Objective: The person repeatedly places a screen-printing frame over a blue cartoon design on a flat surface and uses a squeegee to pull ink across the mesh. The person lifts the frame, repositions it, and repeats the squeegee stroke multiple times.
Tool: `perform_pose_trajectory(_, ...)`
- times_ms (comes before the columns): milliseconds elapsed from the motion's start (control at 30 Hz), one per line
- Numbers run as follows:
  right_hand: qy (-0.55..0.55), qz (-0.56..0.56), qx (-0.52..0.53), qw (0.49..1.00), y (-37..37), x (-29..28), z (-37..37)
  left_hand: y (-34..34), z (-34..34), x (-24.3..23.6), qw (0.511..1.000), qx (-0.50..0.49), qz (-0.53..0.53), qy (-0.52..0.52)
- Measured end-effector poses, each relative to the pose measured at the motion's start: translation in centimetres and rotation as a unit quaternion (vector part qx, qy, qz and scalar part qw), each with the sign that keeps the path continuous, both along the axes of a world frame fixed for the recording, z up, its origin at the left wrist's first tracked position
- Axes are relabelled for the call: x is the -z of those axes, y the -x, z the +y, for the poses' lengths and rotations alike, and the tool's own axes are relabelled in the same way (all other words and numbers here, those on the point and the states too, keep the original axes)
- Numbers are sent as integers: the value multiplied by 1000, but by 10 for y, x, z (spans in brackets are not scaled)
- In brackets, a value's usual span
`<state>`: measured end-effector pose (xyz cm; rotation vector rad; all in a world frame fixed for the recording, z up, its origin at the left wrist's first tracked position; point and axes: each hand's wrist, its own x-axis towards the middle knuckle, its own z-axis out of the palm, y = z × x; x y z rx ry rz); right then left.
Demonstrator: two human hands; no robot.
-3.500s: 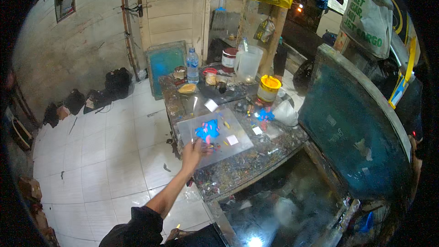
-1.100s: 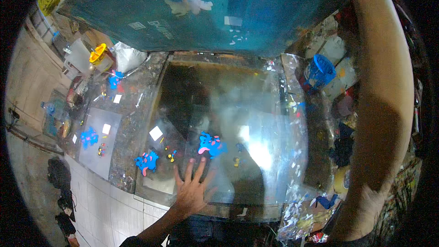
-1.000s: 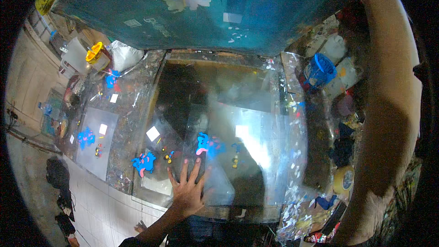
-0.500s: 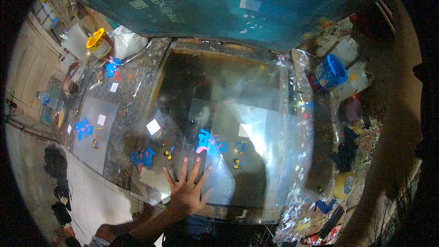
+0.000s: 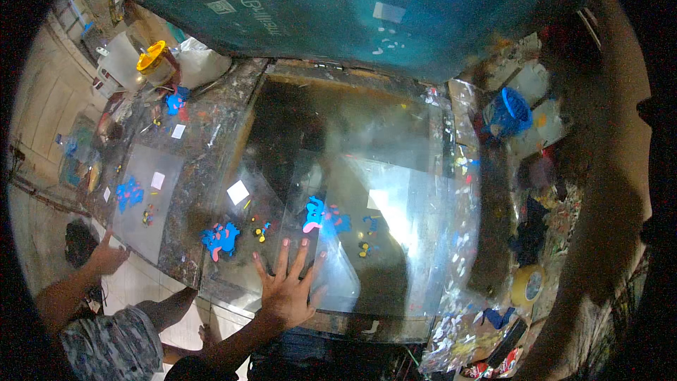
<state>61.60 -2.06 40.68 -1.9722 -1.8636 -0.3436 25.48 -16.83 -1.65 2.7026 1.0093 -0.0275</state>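
My left hand (image 5: 288,298) lies flat, fingers spread, on a clear plastic sheet (image 5: 293,169) over the dark glossy panel of the table. Just beyond its fingertips is a printed blue cartoon figure (image 5: 314,213) with a pink part. To the left of the hand are another blue and pink figure (image 5: 221,238), a small yellow and black print (image 5: 261,232) and a white square (image 5: 238,192). Glare covers part of the sheet on the right, with a fainter blue print (image 5: 340,221) nearby. My right hand does not show.
A teal screen in a frame (image 5: 324,25) stands raised at the far side. On the left lie another printed sheet (image 5: 148,204) and a yellow-lidded tub (image 5: 155,63). To the right are a blue bucket (image 5: 509,111) and a tape roll (image 5: 527,284). Another person's hand (image 5: 108,257) is near the left edge.
Another person's arm and patterned grey clothing have come into view at the lower left. The left blue figure looks brighter. My left hand stays spread in nearly the same place.
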Motion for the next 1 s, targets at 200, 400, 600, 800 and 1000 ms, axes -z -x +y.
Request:
perform_pose_trajectory(200,20,-55,36,998,-9,-1,-1,-67,-52,-57,992,4,-127,5)
perform_pose_trajectory(400,-112,-15,26,993,51,56,-87,-75,28,-159,864,76,-463,-179)
perform_pose_trajectory(600,4,29,-24,999,143,232,-205,44,78,-170,971,31,-122,-205)
perform_pose_trajectory(800,279,148,-25,948,144,323,-220,68,43,-57,984,63,-135,-97)
perform_pose_trajectory(1000,86,22,9,996,111,370,-168,72,52,-21,985,30,-157,-66)
